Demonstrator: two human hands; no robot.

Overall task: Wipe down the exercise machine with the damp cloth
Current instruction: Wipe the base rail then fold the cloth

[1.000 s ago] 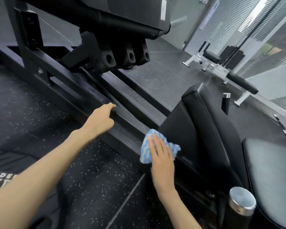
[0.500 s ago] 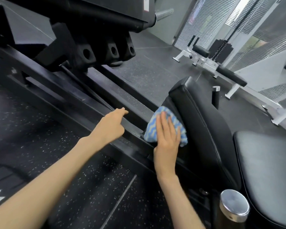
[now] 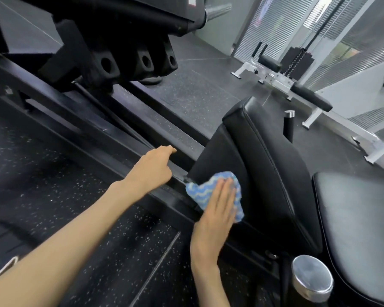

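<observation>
The right hand [image 3: 217,209] is lying flat, low and just right of the frame's middle, its fingers [image 3: 225,191] straight and together, pressing the damp cloth [image 3: 211,191] against the dark side panel of the exercise machine's back pad [image 3: 259,156]. The cloth, blue with pale wavy stripes, is bunched under the palm and is showing past the hand on its left and upper edges; its lower left corner is touching the black frame rail [image 3: 111,134] that is running diagonally from the upper left toward the lower right. The left hand [image 3: 151,171] is resting on that same rail just left of the cloth, its fingers loosely curled and gripping nothing, the forefinger reaching toward the pad. The left forearm is stretching in from the lower left corner.

At the top of the frame the machine's black carriage with its round holes [image 3: 124,60] is sitting over the rails. A padded seat [image 3: 355,218] is filling the right edge, with a chrome-capped post [image 3: 312,279] at the bottom right and a smaller capped post [image 3: 289,125] behind the pad. Speckled rubber floor [image 3: 53,185] is spreading across the left, and a white-framed bench machine [image 3: 306,98] is standing at the upper right, well apart.
</observation>
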